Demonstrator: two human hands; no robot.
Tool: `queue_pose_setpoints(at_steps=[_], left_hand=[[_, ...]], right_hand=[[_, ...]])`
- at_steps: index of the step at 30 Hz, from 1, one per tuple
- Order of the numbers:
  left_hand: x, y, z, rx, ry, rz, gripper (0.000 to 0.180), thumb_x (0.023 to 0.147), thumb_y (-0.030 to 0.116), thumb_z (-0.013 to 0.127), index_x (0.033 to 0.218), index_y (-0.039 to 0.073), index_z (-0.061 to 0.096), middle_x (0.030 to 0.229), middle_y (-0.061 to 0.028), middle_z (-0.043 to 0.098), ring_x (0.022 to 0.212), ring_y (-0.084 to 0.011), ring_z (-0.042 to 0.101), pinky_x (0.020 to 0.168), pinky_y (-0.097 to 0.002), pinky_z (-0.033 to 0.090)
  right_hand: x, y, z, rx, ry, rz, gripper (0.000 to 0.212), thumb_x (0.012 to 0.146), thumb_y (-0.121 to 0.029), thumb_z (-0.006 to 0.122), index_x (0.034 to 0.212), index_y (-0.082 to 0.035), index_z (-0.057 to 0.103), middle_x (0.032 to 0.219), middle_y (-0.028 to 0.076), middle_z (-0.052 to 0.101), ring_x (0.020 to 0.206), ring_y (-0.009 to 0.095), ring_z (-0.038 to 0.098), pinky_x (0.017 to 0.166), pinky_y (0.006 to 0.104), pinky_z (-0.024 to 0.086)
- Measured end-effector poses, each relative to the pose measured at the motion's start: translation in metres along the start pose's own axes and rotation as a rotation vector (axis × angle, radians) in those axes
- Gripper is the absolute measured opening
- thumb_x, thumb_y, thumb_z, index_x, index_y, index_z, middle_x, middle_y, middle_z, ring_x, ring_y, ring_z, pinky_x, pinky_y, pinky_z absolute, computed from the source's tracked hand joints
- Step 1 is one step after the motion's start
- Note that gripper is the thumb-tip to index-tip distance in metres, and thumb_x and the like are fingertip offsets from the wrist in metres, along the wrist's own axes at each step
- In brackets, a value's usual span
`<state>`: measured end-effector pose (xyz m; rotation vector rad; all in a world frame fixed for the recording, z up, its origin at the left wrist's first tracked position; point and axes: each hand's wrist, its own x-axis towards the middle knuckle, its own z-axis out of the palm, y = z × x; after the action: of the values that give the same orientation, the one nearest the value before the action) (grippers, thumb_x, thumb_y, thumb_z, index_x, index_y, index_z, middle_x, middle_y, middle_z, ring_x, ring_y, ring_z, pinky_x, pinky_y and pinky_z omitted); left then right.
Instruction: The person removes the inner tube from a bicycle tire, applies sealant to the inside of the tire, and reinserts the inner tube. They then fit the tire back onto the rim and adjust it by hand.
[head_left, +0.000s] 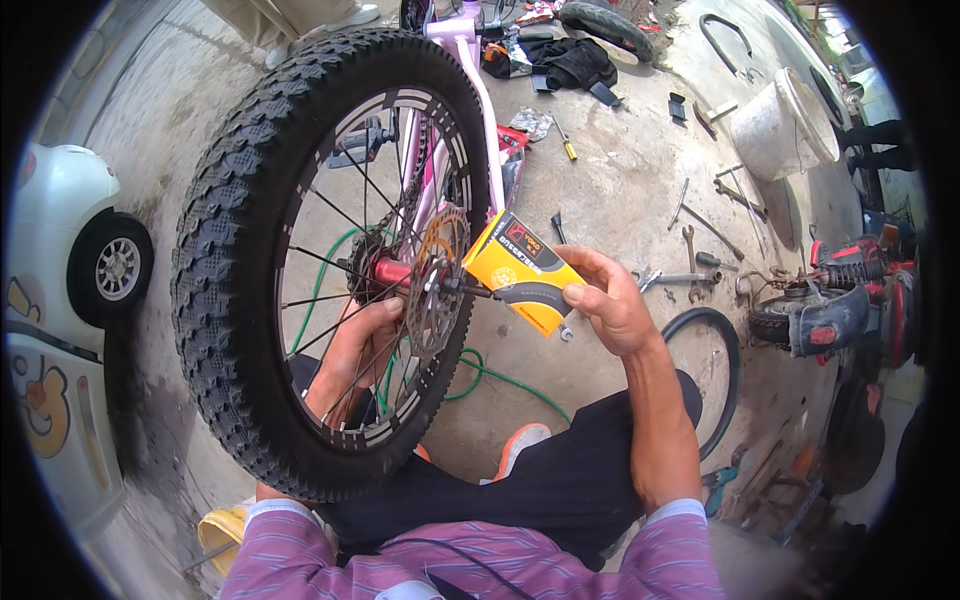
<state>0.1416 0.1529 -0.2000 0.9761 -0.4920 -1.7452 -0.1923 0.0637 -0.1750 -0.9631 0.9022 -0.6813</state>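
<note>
Head camera looks steeply down, close over the wheel [330,260].

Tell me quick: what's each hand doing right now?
Left hand: behind the spokes of the bicycle wheel, fingers curled near the hub; grip cannot be told.
Right hand: closed on the orange box.

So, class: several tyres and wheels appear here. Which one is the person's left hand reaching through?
The big knobbly black bicycle wheel on the pink frame: the left hand shows behind its spokes. The bare tyre lies on the ground.
</note>
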Motion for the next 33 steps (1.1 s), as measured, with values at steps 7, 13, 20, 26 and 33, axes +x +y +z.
queue_pose_setpoints(at_steps=[7, 13, 20, 26, 33], left_hand=[[0.000, 0.010, 0.005, 0.126, 0.048, -0.035, 0.046, 0.102, 0.016, 0.061, 0.144, -0.003, 0.057, 0.134, -0.0181, 0.072, 0.123, -0.0288, 0.070, 0.114, -0.0476, 0.051], [-0.002, 0.019, 0.008, 0.210, 0.103, -0.052, 0.047, 0.104, 0.021, 0.061, 0.145, -0.002, 0.057, 0.134, -0.0180, 0.072, 0.120, -0.0274, 0.072, 0.107, -0.0451, 0.054], [-0.001, 0.004, -0.017, 0.602, 0.274, -0.052, 0.040, 0.105, 0.035, 0.067, 0.119, -0.002, 0.073, 0.105, -0.0102, 0.075, 0.097, -0.0182, 0.070, 0.090, -0.0345, 0.056], [-0.005, 0.007, -0.014, 0.548, 0.209, -0.071, 0.050, 0.105, 0.040, 0.060, 0.130, -0.003, 0.068, 0.117, -0.0143, 0.075, 0.108, -0.0251, 0.070, 0.103, -0.0429, 0.053], [-0.034, 0.009, -0.040, 0.448, 0.241, -0.018, 0.061, 0.108, 0.042, 0.061, 0.145, -0.006, 0.055, 0.138, -0.0205, 0.067, 0.128, -0.0325, 0.067, 0.111, -0.0507, 0.051]], right_hand=[[0.005, 0.000, -0.010, -0.105, -0.017, -0.054, 0.079, 0.086, -0.030, 0.085, 0.149, 0.009, 0.057, 0.140, 0.018, 0.068, 0.130, 0.025, 0.064, 0.115, 0.0389, 0.048], [0.005, 0.000, -0.014, -0.208, 0.011, -0.047, 0.076, 0.085, -0.029, 0.086, 0.146, 0.008, 0.061, 0.140, 0.018, 0.069, 0.128, 0.025, 0.066, 0.113, 0.0397, 0.050], [0.002, 0.006, -0.025, -0.235, 0.016, -0.081, 0.077, 0.084, -0.031, 0.087, 0.145, 0.008, 0.062, 0.139, 0.019, 0.069, 0.129, 0.027, 0.065, 0.112, 0.0400, 0.051], [-0.002, 0.007, -0.038, -0.209, 0.038, -0.084, 0.078, 0.084, -0.031, 0.088, 0.146, 0.008, 0.061, 0.139, 0.019, 0.068, 0.131, 0.028, 0.064, 0.114, 0.0409, 0.049], [-0.005, 0.002, -0.048, -0.261, 0.110, -0.174, 0.083, 0.080, -0.029, 0.090, 0.147, 0.009, 0.058, 0.137, 0.017, 0.065, 0.130, 0.026, 0.063, 0.113, 0.0388, 0.050]])
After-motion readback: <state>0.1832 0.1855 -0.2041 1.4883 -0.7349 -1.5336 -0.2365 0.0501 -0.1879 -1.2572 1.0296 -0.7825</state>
